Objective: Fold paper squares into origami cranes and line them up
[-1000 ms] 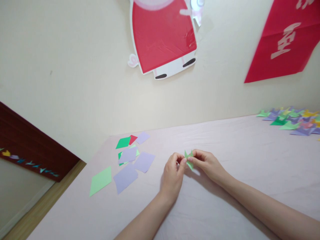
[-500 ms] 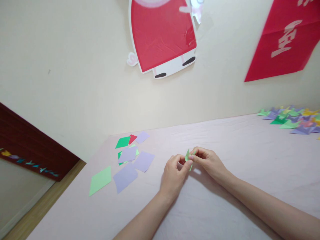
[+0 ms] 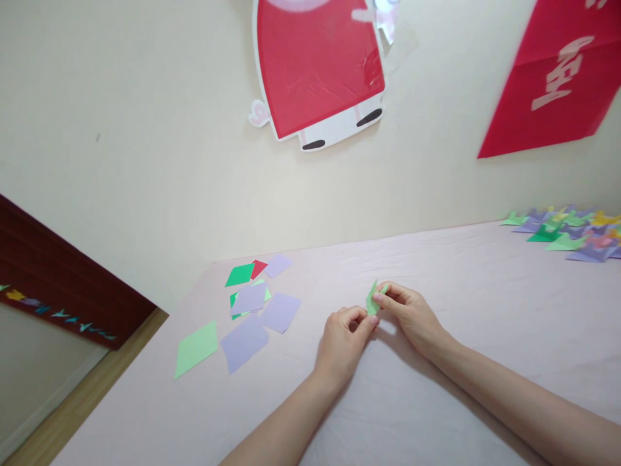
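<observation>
Several loose paper squares lie near the left edge of the pink counter, in lilac, green and one red. One pale green square sits closest to that edge, which runs on a slant from the far corner down toward the near left. Beyond the edge are a strip of wooden floor and a dark red wooden frame against the wall. The squares overlap in part and reach back almost to the far edge, where the counter meets the wall.

To the right of them is a bare gap of counter, then the left hand. Its thumb and forefinger are pressed together on the lower end of a small folded green paper, and the other fingers are curled in. The paper stands roughly upright just above the counter, in the middle of the view, between the two hands. The right hand pinches its upper part from the other side, fingertips close to those of the left. Both forearms come in from the near edge and rest low over the cloth.

Bare counter spreads wide around the hands, in front of them to the wall and off to the right. At the far right edge of the view, by the wall, lies a pile of folded paper shapes in green, lilac and yellow, well apart from the hands. On the wall above hang a red and white cutout and a red banner.
</observation>
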Demonstrator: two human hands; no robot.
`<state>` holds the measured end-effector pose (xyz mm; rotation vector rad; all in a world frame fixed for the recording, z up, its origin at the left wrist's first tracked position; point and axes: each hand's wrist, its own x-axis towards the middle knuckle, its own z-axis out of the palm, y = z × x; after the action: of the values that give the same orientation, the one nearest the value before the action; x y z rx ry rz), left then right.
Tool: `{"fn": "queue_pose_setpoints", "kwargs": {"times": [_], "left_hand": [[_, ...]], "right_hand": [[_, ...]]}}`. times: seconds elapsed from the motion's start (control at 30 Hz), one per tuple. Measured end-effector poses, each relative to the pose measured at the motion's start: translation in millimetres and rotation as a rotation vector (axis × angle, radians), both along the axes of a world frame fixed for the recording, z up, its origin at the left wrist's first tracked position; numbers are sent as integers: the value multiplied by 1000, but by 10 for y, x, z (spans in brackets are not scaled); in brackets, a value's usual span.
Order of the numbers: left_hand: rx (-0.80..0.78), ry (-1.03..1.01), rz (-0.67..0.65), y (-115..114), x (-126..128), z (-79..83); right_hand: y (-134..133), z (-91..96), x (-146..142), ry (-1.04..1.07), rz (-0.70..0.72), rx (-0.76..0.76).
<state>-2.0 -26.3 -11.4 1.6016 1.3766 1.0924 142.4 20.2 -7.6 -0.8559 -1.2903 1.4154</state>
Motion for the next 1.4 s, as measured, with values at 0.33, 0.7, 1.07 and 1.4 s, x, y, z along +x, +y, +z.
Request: {"fn": "queue_pose_setpoints", "kwargs": {"times": [0.33, 0.7, 1.07, 1.4], "left_hand": [[21, 37, -19, -14, -18, -1], [-203, -445, -206, 57, -29, 100], [-242, -675, -67, 63, -1, 138], [86, -137, 75, 13, -9, 82]], "right_hand": [[29, -9, 34, -58, -21, -10], [34, -77, 48, 43, 285, -58], [50, -116, 4, 138, 207, -87], [-28, -12, 27, -2, 142, 14]]}}
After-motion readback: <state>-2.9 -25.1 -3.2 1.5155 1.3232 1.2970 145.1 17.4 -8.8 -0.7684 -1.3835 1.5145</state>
